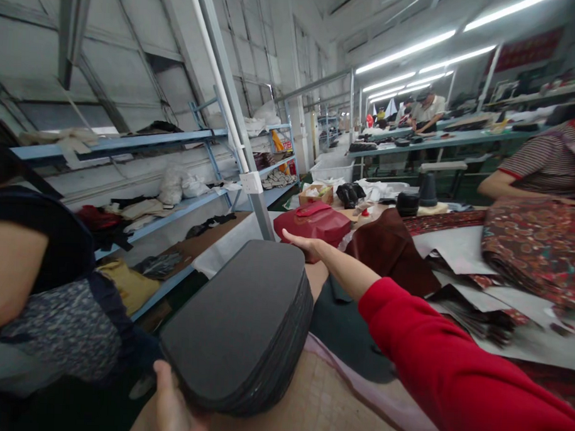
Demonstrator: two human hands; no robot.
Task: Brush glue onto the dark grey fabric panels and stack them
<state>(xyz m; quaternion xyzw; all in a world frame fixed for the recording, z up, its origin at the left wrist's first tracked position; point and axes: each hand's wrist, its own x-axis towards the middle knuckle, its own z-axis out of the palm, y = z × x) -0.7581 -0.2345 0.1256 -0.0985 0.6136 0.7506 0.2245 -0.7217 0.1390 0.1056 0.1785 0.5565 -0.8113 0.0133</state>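
Observation:
A thick stack of dark grey rounded sheets lies across the near end of the worktable. My left hand grips its near lower edge with the thumb up against the side. My right hand, on a red-sleeved arm, rests at the stack's far edge with the fingers curled over it. Just beyond the right hand stands a red bag. A dark brown piece of leather lies to its right.
A person in a dark top stands close at the left. Another person in a striped shirt sits at the right by patterned fabric. Blue shelving runs along the left wall. White paper sheets cover the table.

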